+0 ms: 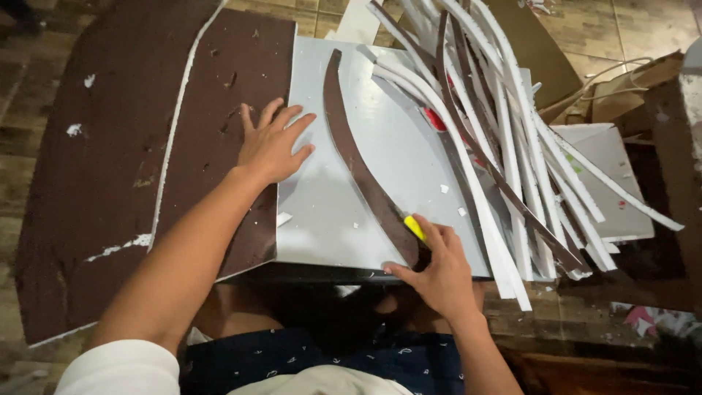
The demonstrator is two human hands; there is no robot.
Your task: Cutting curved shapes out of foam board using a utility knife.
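My left hand (272, 144) lies flat with fingers spread on the edge where a brown board (212, 124) meets a pale grey sheet (395, 153). A long curved brown strip (358, 161) lies on the grey sheet as a template. At the strip's near end my right hand (437, 267) grips a yellow-handled cutter (414, 227) pressed against the strip's edge. The blade itself is hidden under my fingers.
A heap of several cut curved white and brown strips (504, 146) piles up on the right of the sheet. A larger brown board (95, 161) lies at the left on a tiled floor. Cardboard pieces (629, 88) and a white panel (614, 168) lie at the right.
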